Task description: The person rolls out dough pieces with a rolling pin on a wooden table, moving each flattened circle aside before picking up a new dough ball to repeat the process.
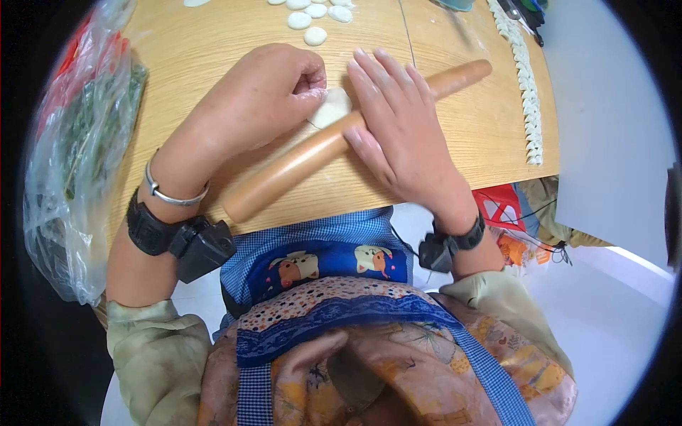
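Note:
A wooden rolling pin (291,169) lies at a slant across the near part of the table. My right hand (401,128) rests flat on it, fingers stretched forward and thumb on the near side. Just beyond the pin is a pale, flattened dough wrapper (332,108), partly covered by the pin and my fingers. With its fingers curled, my left hand (266,92) pinches the wrapper's left edge. Several small dough discs (315,35) lie farther back on the wooden table (206,42).
Clear plastic bags with leafy greens (92,135) lie along the left edge. A long row of small folded dough pieces (529,106) runs down the right side. Part of a greenish bowl (455,3) and some dark items (526,13) sit at the back right.

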The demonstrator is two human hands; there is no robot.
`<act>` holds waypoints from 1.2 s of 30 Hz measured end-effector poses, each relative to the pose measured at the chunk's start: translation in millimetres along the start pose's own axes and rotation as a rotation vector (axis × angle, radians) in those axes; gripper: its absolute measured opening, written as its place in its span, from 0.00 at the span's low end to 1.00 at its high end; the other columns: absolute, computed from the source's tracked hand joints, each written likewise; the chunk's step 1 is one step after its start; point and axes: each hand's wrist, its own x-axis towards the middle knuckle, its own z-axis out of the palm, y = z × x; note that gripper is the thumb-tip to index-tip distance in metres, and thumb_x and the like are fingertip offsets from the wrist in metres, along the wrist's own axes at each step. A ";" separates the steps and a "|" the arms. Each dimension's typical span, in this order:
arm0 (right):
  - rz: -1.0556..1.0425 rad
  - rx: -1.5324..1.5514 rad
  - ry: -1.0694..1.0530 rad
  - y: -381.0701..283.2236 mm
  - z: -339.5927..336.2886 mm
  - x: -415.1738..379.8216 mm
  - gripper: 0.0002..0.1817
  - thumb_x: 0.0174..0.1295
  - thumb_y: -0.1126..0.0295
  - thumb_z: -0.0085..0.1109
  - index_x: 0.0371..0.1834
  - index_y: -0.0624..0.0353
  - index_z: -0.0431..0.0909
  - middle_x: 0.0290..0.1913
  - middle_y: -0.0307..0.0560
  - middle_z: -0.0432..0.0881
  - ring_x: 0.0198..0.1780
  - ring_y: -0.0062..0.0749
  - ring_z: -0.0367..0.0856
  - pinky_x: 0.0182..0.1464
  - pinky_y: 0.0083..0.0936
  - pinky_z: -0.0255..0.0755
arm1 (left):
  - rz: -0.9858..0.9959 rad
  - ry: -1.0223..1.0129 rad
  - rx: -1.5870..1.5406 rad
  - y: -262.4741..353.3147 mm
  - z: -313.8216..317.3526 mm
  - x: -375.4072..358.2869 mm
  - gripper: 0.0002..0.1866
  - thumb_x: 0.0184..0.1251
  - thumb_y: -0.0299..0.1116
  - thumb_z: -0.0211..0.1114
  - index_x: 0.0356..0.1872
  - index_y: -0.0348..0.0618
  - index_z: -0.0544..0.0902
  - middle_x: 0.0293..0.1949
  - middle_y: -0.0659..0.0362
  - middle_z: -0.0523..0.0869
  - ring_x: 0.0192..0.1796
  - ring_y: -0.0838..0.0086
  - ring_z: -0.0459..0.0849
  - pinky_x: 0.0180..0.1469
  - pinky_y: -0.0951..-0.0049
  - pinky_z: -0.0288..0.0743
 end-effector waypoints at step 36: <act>0.003 -0.049 0.118 3.5 27.3 45.0 0.32 0.75 0.52 0.50 0.68 0.72 0.75 0.69 0.66 0.77 0.74 0.60 0.71 0.76 0.59 0.59 | -0.067 -0.023 -0.092 -0.3 -5.6 -0.9 0.10 0.69 0.30 0.65 0.37 0.29 0.82 0.26 0.59 0.79 0.32 0.79 0.75 0.38 0.72 0.73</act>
